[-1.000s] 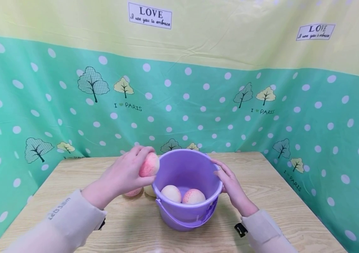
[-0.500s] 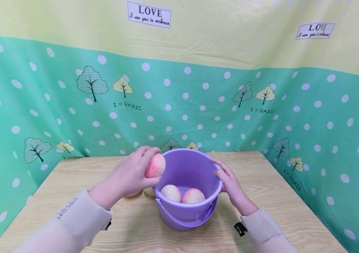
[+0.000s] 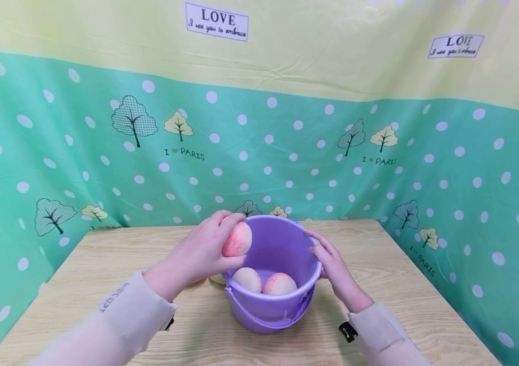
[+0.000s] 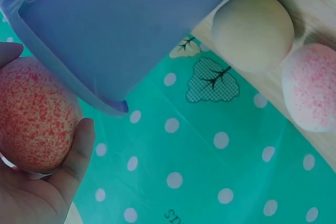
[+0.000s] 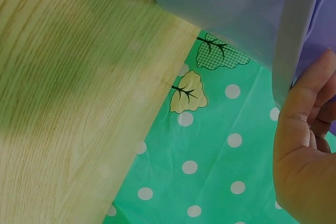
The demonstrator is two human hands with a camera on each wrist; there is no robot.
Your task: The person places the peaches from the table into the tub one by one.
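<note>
A purple bucket (image 3: pixel 266 310) stands upright on the table. Inside it lie a cream peach (image 3: pixel 247 279) and a pink-speckled peach (image 3: pixel 279 283). At the left rim, my left hand (image 3: pixel 200 251) grips a pink peach (image 3: pixel 237 240), its fingers over the top and the thumb below. The left wrist view shows that speckled peach (image 4: pixel 38 114) beside the rim. My right hand (image 3: pixel 339 269) holds the bucket's right rim; in the right wrist view the thumb of the hand (image 5: pixel 307 145) lies at the rim, with the other fingertips partly hidden.
Left of the bucket, a cream peach (image 4: pixel 253 30) and a pink-speckled one (image 4: pixel 315 87) rest on the wooden table (image 3: pixel 117 254), mostly hidden by my left hand in the head view. The bucket's handle (image 3: pixel 259 321) hangs down in front. Dotted green cloth (image 3: pixel 259 152) stands behind.
My left hand has moved right with the pink peach, from outside the bucket's left rim to over it. The right hand and the bucket have stayed in place.
</note>
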